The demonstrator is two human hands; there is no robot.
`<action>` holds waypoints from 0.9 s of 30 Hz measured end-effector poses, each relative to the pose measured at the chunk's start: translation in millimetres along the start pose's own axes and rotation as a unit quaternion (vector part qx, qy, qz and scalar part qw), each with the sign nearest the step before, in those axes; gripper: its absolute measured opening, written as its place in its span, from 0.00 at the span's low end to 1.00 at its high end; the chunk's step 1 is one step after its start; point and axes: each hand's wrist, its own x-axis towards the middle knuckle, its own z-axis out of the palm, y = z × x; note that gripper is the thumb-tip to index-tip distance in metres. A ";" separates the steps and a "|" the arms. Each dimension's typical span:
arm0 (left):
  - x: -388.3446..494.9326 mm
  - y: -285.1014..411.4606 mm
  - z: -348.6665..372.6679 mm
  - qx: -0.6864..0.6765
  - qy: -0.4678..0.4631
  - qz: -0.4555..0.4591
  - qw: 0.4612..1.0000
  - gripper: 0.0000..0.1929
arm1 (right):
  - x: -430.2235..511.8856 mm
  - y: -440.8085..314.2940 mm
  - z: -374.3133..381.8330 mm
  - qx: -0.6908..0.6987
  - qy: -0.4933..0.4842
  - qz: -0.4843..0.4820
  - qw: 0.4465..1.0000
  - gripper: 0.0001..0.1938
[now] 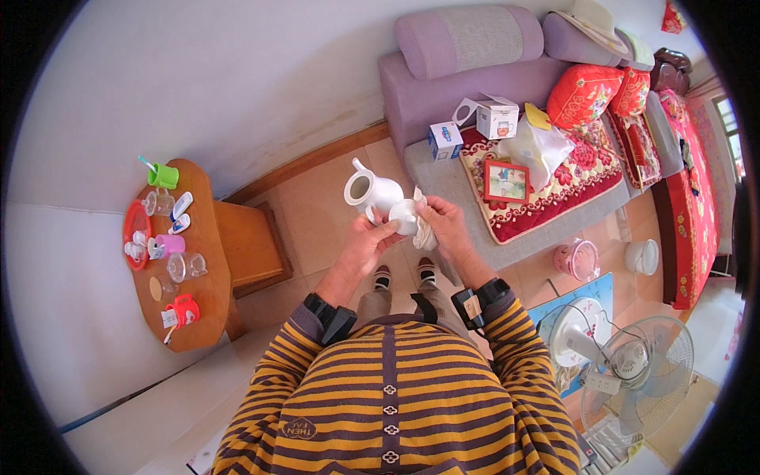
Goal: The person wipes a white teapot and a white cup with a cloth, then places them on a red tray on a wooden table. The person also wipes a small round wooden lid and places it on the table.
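Before my body hangs a white ceramic teapot point(386, 191), tilted, with its round mouth uncovered and its spout pointing away from me. My left hand point(369, 240) is at its handle, and the thumb of that hand also presses on a small white lid point(405, 217). A crumpled white cloth or tissue point(425, 231) is pinched in my right hand point(446, 224), against the lid's right side. Part of the lid is covered by the fingers and the cloth.
To the left, a wooden table point(209, 249) bears a red tray point(126, 222), a green cup point(163, 176), glass pots and a red mug point(187, 310). A sofa point(427, 172) with boxes and a framed picture point(506, 181) lies ahead right. A fan point(635, 362) stands at lower right.
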 end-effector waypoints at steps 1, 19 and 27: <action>-1.4 1.4 0.2 0.009 -0.004 -0.015 1.000 0.09 | 3.0 -2.3 -2.3 -0.020 0.023 0.028 0.999 0.13; 10.0 -2.6 13.7 -0.071 0.027 0.030 0.997 0.17 | -5.9 -22.1 -6.0 0.067 0.117 -0.027 0.990 0.16; 14.3 -20.5 14.5 -0.067 0.044 0.038 0.996 0.11 | 12.7 19.5 32.1 -0.081 0.170 -0.113 0.976 0.13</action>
